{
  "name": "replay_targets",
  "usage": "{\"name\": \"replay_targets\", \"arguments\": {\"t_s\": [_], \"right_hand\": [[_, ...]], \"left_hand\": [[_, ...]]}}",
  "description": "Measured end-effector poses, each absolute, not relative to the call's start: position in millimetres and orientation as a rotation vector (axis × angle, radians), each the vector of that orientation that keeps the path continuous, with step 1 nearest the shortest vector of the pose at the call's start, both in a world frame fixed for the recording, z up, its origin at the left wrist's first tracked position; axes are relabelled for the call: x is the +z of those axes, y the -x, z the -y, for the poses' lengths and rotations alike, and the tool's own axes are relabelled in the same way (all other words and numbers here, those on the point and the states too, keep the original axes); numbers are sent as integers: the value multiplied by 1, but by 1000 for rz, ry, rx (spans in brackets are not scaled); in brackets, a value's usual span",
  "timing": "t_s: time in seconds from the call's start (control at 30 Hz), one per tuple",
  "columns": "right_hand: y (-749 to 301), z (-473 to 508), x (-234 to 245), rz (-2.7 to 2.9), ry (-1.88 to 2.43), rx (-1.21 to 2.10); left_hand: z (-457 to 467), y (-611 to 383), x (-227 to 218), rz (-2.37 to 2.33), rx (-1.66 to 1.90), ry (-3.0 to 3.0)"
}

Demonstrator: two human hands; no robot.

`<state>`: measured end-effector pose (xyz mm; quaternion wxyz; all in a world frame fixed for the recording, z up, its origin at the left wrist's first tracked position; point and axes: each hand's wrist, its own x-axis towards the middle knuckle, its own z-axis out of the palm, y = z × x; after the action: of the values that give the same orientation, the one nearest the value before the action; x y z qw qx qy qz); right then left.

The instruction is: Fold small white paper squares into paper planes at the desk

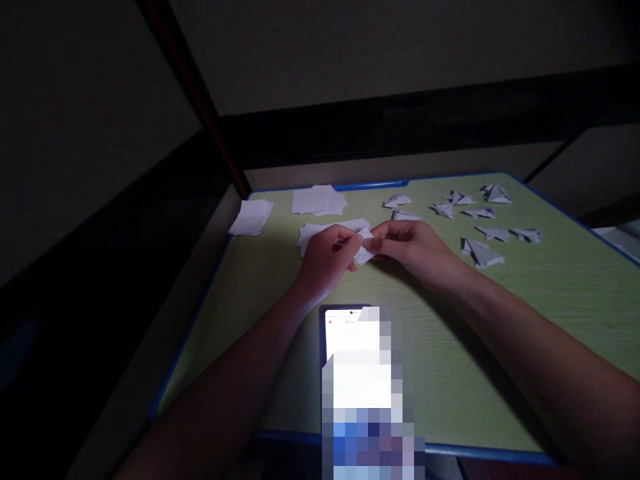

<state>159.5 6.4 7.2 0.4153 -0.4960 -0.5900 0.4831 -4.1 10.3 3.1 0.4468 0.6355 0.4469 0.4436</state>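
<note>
A small folded piece of white paper [365,252] is held between my two hands above the middle of the table. My left hand [327,257] pinches its left side between thumb and fingers. On its right side, my right hand [413,247] grips it the same way, with the fingertips of both hands close together. Just behind my left hand lies a stack of white paper sheets [311,233], partly covered by it. A folded paper piece [407,216] rests right behind my right hand.
Two more paper stacks, one at the far left [251,218] and one at the back [317,200], lie on the green table [250,280]. Several folded paper figures [483,253] are spread at the back right. A lit phone [350,333], partly pixelated, is in front of my hands.
</note>
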Motion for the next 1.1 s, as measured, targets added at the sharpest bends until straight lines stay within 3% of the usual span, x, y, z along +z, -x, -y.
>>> {"name": "replay_targets", "arguments": {"t_s": [1.1], "right_hand": [[-158, -7, 5, 1330, 1196, 1296]], "left_hand": [[-12, 6, 2, -1132, 1103, -1545]]}}
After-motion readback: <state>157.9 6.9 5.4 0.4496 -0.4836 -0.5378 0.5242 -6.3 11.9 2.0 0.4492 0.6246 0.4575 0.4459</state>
